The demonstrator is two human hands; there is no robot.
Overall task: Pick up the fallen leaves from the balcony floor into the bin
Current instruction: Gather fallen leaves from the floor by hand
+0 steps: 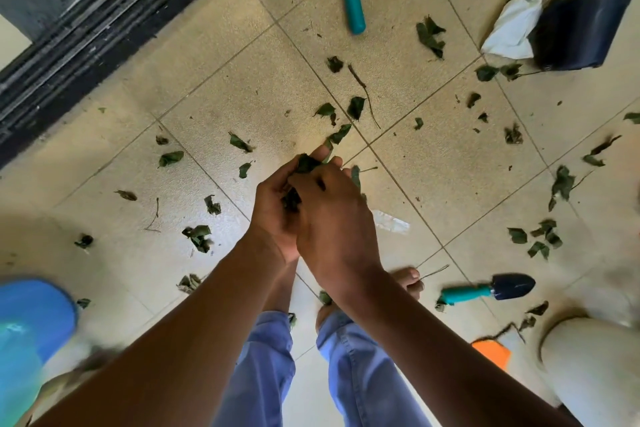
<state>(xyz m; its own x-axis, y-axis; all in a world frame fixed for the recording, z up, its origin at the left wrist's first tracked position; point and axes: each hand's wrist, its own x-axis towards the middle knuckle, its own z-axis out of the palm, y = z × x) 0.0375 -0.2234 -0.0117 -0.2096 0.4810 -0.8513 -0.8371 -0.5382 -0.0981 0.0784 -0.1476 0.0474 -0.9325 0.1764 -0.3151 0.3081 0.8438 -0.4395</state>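
Above tiled floor point(221, 87), left hand point(273, 215) and right hand point(334, 218) curl fingers round leaves point(304, 165).

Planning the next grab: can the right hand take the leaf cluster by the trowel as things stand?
Probably not yet. The right hand and left hand are both wrapped round a leaf bundle. The leaf cluster itself lies uncovered beyond the trowel.

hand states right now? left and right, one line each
Left hand: cupped, holding a bunch of leaves.
Right hand: fingers curled onto the same bunch, pressing it into the left.
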